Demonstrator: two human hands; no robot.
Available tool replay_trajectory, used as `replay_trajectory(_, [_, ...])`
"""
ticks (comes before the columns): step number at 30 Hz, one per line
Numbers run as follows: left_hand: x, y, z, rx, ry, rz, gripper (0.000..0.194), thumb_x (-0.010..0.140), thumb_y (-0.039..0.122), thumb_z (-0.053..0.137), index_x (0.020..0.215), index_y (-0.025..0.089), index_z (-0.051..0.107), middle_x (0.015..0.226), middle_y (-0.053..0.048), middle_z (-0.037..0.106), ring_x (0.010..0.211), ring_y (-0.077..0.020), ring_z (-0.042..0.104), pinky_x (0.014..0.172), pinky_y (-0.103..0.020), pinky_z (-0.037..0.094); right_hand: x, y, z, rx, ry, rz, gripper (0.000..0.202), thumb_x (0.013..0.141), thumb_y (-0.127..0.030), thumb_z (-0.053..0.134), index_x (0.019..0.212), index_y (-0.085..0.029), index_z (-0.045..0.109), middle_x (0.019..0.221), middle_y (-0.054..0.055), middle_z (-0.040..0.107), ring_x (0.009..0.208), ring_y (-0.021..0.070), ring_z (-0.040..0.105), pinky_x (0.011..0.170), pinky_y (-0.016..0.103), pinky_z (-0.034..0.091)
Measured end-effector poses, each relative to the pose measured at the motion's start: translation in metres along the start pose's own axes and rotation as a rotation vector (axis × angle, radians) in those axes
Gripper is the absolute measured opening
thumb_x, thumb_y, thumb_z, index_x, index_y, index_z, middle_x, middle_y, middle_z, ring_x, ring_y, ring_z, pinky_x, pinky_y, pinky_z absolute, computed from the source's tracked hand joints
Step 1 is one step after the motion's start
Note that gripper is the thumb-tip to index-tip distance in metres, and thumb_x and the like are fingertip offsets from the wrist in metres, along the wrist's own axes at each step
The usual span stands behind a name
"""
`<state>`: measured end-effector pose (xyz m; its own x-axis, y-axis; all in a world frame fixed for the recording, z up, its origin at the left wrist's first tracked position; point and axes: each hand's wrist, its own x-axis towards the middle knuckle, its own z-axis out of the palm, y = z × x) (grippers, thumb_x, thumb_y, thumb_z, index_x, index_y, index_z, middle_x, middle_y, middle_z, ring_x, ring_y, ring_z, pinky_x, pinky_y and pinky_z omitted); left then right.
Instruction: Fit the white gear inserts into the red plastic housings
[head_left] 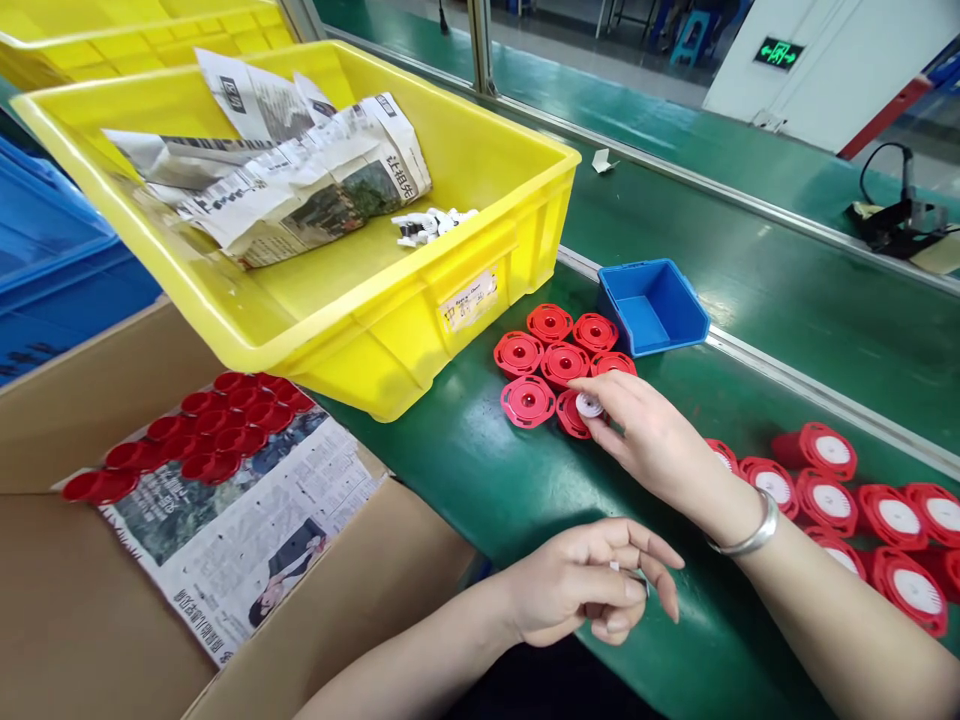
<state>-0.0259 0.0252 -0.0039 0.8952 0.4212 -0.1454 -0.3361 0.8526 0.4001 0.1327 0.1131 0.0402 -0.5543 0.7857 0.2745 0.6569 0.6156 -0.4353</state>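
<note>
One yellow crate (480, 200) sits tilted over the carton's (90, 420) edge – a bump could tip its white inserts (431, 226) out. Seven red caps (564, 362) crowd together, so a nudge may scatter them. The right hand (652, 440) pinches a white insert (589, 405) onto the nearest cap – askew, it could jam. The left hand (577, 585), curled, grips another small white piece, barely visible

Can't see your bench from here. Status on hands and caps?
Right hand pressing white insert into red cap. Left hand holding small white pieces. Blue bin beside cluster, nothing blocking.
</note>
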Motion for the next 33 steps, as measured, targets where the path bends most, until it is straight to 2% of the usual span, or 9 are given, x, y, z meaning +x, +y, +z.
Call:
replay_trajectory(6, [-0.001,0.000,0.001,-0.002,0.004,0.005,0.033,0.079,0.013,0.069,0.111,0.014,0.065,0.091,-0.007,0.065,0.047,-0.0034,0.041,0.044,-0.021,0.027,0.000,0.000,0.000,-0.038,0.020,0.006,0.028,0.103,-0.022,0.049,0.130,-0.020,0.055,0.111,0.012,0.065,0.102,0.0265,0.062,0.091,0.048,0.055])
replay_trajectory(10, [0.000,0.001,0.002,-0.005,0.010,-0.006,0.034,0.077,0.013,0.070,0.111,0.014,0.064,0.090,-0.006,0.065,0.047,-0.0036,0.042,0.044,-0.021,0.027,-0.002,-0.010,-0.004,-0.147,0.043,-0.012,0.040,0.101,-0.027,0.056,0.139,-0.015,0.051,0.133,0.017,0.059,0.121,0.0307,0.054,0.104,0.053,0.049])
replay_trajectory(14, [0.000,-0.002,-0.001,-0.017,-0.007,-0.008,0.028,0.076,0.014,0.072,0.103,0.013,0.065,0.084,-0.006,0.066,0.046,-0.0038,0.041,0.044,-0.021,0.028,-0.012,-0.017,-0.006,-0.176,-0.061,-0.078,0.036,0.103,-0.024,0.053,0.138,-0.017,0.054,0.143,0.012,0.057,0.135,0.0277,0.048,0.113,0.051,0.044])
replay_trajectory(17, [0.000,-0.006,-0.005,-0.023,-0.059,-0.014,0.017,0.078,0.018,0.072,0.092,0.012,0.064,0.076,-0.006,0.066,0.044,-0.0043,0.040,0.043,-0.022,0.026,-0.026,-0.022,-0.011,-0.161,-0.117,-0.078,0.033,0.104,-0.021,0.051,0.136,-0.014,0.055,0.140,0.013,0.059,0.134,0.0261,0.048,0.112,0.047,0.047])
replay_trajectory(20, [-0.002,-0.008,-0.008,0.006,-0.088,-0.037,0.015,0.080,0.019,0.071,0.091,0.011,0.063,0.074,-0.005,0.066,0.042,-0.0039,0.037,0.043,-0.023,0.023,-0.046,-0.030,-0.022,-0.099,-0.161,-0.079,0.025,0.104,-0.019,0.050,0.126,-0.013,0.061,0.127,0.014,0.063,0.125,0.0252,0.054,0.103,0.042,0.054])
replay_trajectory(25, [-0.004,-0.007,-0.008,0.021,-0.115,-0.044,0.015,0.081,0.020,0.071,0.091,0.011,0.063,0.074,-0.004,0.066,0.041,-0.0031,0.036,0.043,-0.022,0.024,-0.097,-0.034,-0.037,-0.053,-0.216,-0.077,0.023,0.106,-0.024,0.045,0.115,-0.016,0.064,0.117,0.013,0.063,0.123,0.0252,0.055,0.099,0.038,0.055])
replay_trajectory(28, [-0.003,-0.006,-0.007,0.007,-0.085,-0.019,0.019,0.082,0.020,0.072,0.096,0.012,0.063,0.076,-0.004,0.065,0.045,-0.0031,0.040,0.044,-0.020,0.027,-0.122,-0.032,-0.045,-0.121,-0.157,-0.010,0.019,0.104,-0.019,0.050,0.116,-0.014,0.064,0.115,0.013,0.062,0.120,0.0248,0.055,0.100,0.038,0.053])
replay_trajectory(30, [-0.001,-0.006,-0.005,0.004,-0.035,0.029,0.026,0.084,0.023,0.072,0.105,0.012,0.063,0.084,-0.006,0.066,0.051,-0.0044,0.048,0.049,-0.019,0.033,-0.129,-0.035,-0.049,-0.164,-0.078,0.030,0.020,0.102,-0.016,0.054,0.119,-0.012,0.063,0.118,0.014,0.061,0.119,0.0235,0.056,0.101,0.036,0.051])
replay_trajectory(33, [0.001,-0.008,-0.001,-0.018,0.066,0.130,0.037,0.087,0.029,0.070,0.120,0.014,0.062,0.102,-0.009,0.065,0.076,-0.0124,0.065,0.064,-0.023,0.047,-0.124,-0.050,-0.051,-0.150,-0.039,-0.012,0.028,0.101,-0.019,0.057,0.128,-0.011,0.060,0.126,0.014,0.060,0.121,0.0220,0.056,0.102,0.032,0.050])
